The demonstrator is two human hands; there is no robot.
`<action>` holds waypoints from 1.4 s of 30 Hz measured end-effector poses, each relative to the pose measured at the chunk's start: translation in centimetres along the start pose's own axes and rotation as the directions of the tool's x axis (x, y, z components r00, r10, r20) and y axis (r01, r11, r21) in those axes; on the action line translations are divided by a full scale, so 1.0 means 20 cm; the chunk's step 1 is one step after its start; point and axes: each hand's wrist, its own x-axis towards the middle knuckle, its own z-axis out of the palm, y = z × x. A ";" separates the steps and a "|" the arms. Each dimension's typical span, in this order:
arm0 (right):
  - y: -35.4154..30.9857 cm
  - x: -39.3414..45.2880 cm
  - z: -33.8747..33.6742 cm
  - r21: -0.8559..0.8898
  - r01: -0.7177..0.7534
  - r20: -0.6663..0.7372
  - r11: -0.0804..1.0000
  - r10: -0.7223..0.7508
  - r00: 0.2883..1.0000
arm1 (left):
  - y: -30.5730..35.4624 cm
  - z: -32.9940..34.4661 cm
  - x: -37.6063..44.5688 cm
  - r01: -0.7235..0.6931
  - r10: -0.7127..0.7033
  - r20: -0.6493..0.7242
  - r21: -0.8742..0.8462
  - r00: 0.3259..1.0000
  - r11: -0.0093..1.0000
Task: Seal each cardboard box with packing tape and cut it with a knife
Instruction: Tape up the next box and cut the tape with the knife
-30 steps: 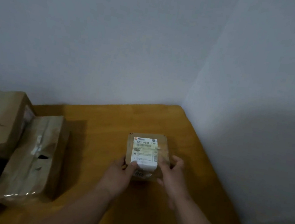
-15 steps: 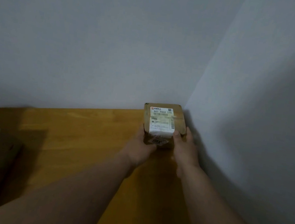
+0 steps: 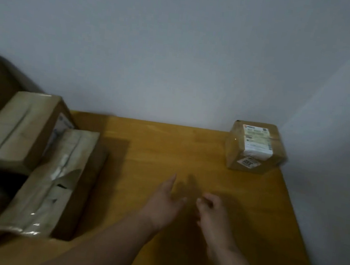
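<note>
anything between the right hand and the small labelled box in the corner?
Nothing. In the head view only bare wooden table separates the right hand from the small labelled box. The hand holds nothing.

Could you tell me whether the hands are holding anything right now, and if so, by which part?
Nothing is held. The left hand and right hand hover empty over the table, apart from the small box.
</note>
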 end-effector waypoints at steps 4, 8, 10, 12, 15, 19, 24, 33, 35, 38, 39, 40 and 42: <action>0.09 -0.36 0.35 -0.116 0.053 0.130 0.992 -0.038 0.991 | -0.26 -0.29 -0.33 0.010 -0.011 0.075 0.012 0.997 1.000; 0.15 -0.77 0.74 -0.199 0.132 0.168 0.971 -0.098 0.981 | -0.59 -0.65 -0.72 0.003 -0.008 0.127 0.039 0.992 0.999; 0.16 -0.98 0.95 -0.219 0.160 0.183 0.963 -0.120 0.976 | -0.76 -0.85 -0.92 0.036 -0.041 0.105 0.048 0.994 0.998; 0.17 -1.17 1.14 -0.256 0.188 0.218 0.948 -0.133 0.967 | -0.93 -1.04 -1.10 0.082 -0.085 0.076 0.033 0.994 0.996; 0.15 -1.39 1.37 -0.312 0.259 0.300 0.914 -0.164 0.940 | -1.11 -1.30 -1.32 0.114 -0.115 0.024 0.029 0.993 0.993; 0.06 -1.52 1.55 -0.372 0.329 0.345 0.868 -0.199 0.917 | -1.27 -1.52 -1.45 0.156 -0.165 -0.087 -0.103 0.982 0.982; -0.08 -1.53 1.66 -0.406 0.555 0.374 0.726 -0.422 0.826 | -1.36 -1.71 -1.50 0.177 -0.232 -0.218 -0.246 0.948 0.953; -0.30 -1.34 1.79 -0.708 0.568 0.303 0.420 -0.546 0.781 | -1.39 -1.92 -1.40 0.140 -0.226 -0.353 -0.252 0.908 0.958; -0.34 -1.27 1.81 -0.766 0.479 0.290 0.429 -0.435 0.853 | -1.39 -1.95 -1.35 0.117 -0.200 -0.350 -0.245 0.915 0.962; -0.37 -1.21 1.85 -0.817 0.377 0.263 0.437 -0.301 0.917 | -1.42 -2.03 -1.29 0.078 -0.140 -0.347 -0.189 0.927 0.979; -0.37 -1.20 1.87 -0.823 0.371 0.257 0.430 -0.299 0.919 | -1.43 -2.07 -1.28 0.070 -0.121 -0.332 -0.163 0.935 0.984; -0.38 -1.20 1.88 -0.826 0.370 0.245 0.425 -0.321 0.915 | -1.45 -2.10 -1.27 0.065 -0.109 -0.312 -0.145 0.944 0.987; -0.39 -1.23 1.88 -0.811 0.373 0.200 0.451 -0.386 0.900 | -1.48 -2.18 -1.26 0.058 -0.092 -0.276 -0.128 0.957 0.990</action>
